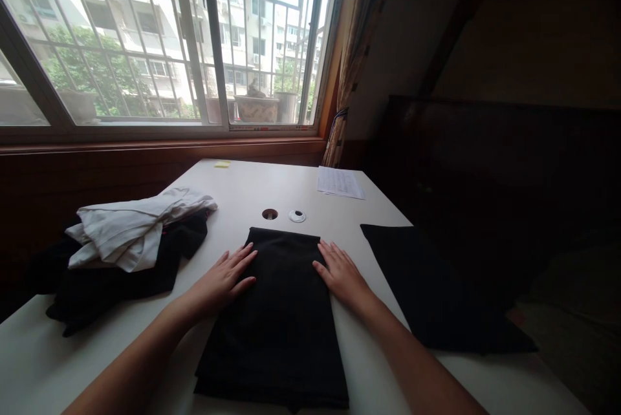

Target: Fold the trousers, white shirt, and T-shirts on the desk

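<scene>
Left hand [231,276] and right hand [342,277], both spread flat, pinching nothing, touch opposite long edges of folded black cloth [281,321] near its far end, neither nearer, cloth lying between them on white counter [237,194], long axis toward window [213,33].
</scene>
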### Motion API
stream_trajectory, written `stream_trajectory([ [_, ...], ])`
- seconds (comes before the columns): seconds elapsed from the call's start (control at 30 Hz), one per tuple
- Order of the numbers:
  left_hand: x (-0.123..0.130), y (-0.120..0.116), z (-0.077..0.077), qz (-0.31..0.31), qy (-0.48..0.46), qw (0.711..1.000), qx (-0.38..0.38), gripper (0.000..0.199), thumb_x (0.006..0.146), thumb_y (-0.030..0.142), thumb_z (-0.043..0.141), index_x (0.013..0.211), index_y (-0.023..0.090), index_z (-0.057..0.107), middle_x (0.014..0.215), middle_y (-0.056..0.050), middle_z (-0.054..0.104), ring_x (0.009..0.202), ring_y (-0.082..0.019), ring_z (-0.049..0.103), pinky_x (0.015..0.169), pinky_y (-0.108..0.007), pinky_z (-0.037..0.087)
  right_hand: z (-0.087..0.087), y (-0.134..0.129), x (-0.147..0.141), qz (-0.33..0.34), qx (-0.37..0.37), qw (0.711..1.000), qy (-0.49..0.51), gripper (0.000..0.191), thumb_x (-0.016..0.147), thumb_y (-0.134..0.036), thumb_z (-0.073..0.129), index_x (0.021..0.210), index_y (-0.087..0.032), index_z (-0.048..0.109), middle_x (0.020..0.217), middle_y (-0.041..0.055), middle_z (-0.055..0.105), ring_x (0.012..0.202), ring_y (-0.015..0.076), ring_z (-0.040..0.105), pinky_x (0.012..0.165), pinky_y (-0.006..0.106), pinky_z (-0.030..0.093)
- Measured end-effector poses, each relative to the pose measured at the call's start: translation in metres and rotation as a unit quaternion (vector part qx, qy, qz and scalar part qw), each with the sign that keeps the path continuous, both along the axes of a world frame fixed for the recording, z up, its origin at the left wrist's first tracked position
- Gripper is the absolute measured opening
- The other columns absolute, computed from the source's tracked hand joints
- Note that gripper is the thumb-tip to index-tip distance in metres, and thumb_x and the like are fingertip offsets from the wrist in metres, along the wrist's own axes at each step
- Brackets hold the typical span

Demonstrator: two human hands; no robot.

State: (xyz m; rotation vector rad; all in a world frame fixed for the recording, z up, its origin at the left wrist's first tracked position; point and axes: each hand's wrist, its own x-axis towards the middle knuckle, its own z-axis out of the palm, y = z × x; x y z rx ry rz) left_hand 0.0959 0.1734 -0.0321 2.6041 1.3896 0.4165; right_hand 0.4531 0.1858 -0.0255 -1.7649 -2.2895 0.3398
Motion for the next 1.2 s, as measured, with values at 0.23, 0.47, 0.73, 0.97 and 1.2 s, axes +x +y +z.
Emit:
stream_trajectory([
  [0.23, -0.001, -0.002, 0.005, -0.012, -0.009, 1.0, 0.002, 0.059, 0.106, 0.052, 0.044, 0.16, 0.031, 0.033, 0.169, -0.01, 0.028, 0.152, -0.031, 0.037, 0.124, -0.06, 0.027, -0.003, 0.0, 0.006, -0.016, 0.018, 1.0, 0.014, 0.068, 0.105, -0.055, 0.034, 0.162, -0.019, 0.034, 0.167, 0.0051, 0.035, 0.156, 0.0269, 0.024, 0.128, 0.047, 0.019],
  [0.47, 0.0, -0.003, 0.005, -0.008, -0.018, 1.0, 0.02, 0.056, 0.105, 0.051, 0.047, 0.157, 0.032, 0.04, 0.167, -0.009, 0.034, 0.155, -0.035, 0.029, 0.123, -0.061, 0.03, 0.002, -0.006, 0.005, 0.015, 0.034, 0.999, 0.034, 0.052, 0.104, -0.05, 0.043, 0.149, -0.028, 0.055, 0.163, 0.0047, 0.042, 0.154, 0.0276, 0.029, 0.125, 0.05, 0.026],
  [0.73, 0.001, -0.007, 0.016, -0.016, -0.061, 0.998, -0.002, 0.05, 0.104, 0.043, 0.051, 0.153, 0.034, 0.045, 0.162, -0.008, 0.043, 0.142, -0.031, 0.049, 0.121, -0.057, 0.037, 0.0, -0.006, 0.006, 0.025, 0.057, 0.996, 0.07, 0.049, 0.101, -0.045, 0.049, 0.144, -0.022, 0.06, 0.152, 0.01, 0.054, 0.145, 0.0281, 0.041, 0.122, 0.046, 0.032],
  [0.97, 0.005, -0.005, 0.024, -0.002, -0.195, 0.98, -0.027, 0.05, 0.095, 0.032, 0.063, 0.144, 0.031, 0.052, 0.135, -0.009, 0.055, 0.119, -0.027, 0.062, 0.104, -0.044, 0.055, -0.002, -0.005, 0.009, 0.017, 0.078, 0.987, 0.137, 0.042, 0.098, -0.039, 0.052, 0.134, -0.021, 0.068, 0.135, 0.0103, 0.063, 0.13, 0.028, 0.054, 0.115, 0.043, 0.042],
  [1.2, 0.004, -0.011, 0.035, 0.044, -0.268, 0.957, -0.103, 0.057, 0.088, 0.035, 0.069, 0.143, 0.034, 0.053, 0.125, -0.006, 0.054, 0.086, -0.016, 0.061, 0.083, -0.035, 0.059, 0.003, -0.006, 0.012, -0.021, 0.061, 0.974, 0.217, 0.036, 0.098, -0.042, 0.049, 0.112, -0.026, 0.078, 0.119, 0.0064, 0.073, 0.119, 0.0272, 0.061, 0.109, 0.042, 0.048],
])
